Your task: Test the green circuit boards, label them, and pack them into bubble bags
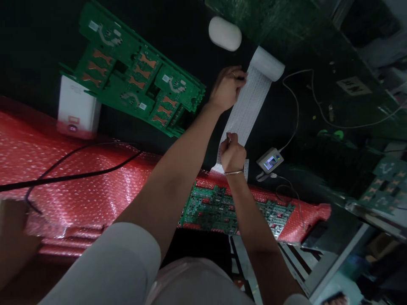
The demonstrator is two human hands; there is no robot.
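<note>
A white roll (265,63) lies on the dark table, with a long strip of small printed labels (251,99) unrolled from it towards me. My left hand (227,88), a ring on one finger, has its bent fingers closed at the strip's left edge, just below the roll. Over the lower part of the strip, my right hand (233,154) is curled tight. A small dark tip shows between its thumb and forefinger, too small to name. Beneath my forearms lies a green circuit board (211,205) on red bubble wrap (95,182), partly hidden by them.
Stacked green circuit boards (124,78) lie at the left, beside a white box (78,108). A white oval case (225,34) sits beyond my left hand. To the right is a small device with a lit screen (270,161), its cables trailing over the table. A black cable (73,180) crosses the bubble wrap.
</note>
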